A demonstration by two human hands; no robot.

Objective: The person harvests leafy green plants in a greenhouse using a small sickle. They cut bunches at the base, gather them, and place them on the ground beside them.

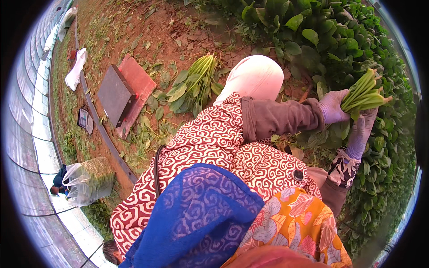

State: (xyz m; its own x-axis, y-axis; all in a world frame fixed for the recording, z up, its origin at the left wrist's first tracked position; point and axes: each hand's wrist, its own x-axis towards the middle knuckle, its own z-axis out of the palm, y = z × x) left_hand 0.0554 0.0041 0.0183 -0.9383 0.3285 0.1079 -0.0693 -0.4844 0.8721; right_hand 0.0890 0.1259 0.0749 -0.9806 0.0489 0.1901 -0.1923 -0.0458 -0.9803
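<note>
My left hand (334,106), in a thin purple glove, grips a bunch of leafy greens (362,92) by its green stems. The cut stem ends point up and to the right. Just below it is my gloved right hand (359,134), thumb apart from the fingers. Its fingertips reach up under the bunch, which partly hides them. A second bunch of greens (197,83) lies on the soil to the left, stems uppermost. Dense broad-leaved plants (382,134) grow around and behind both hands.
On the left are a dark platform scale (116,95), a red board (142,88) and a display unit (84,120). A dark pipe (97,120) runs past them. Farther off stand a clear plastic bag of greens (92,179) and a person (59,181). A white bag (76,69) lies farther up.
</note>
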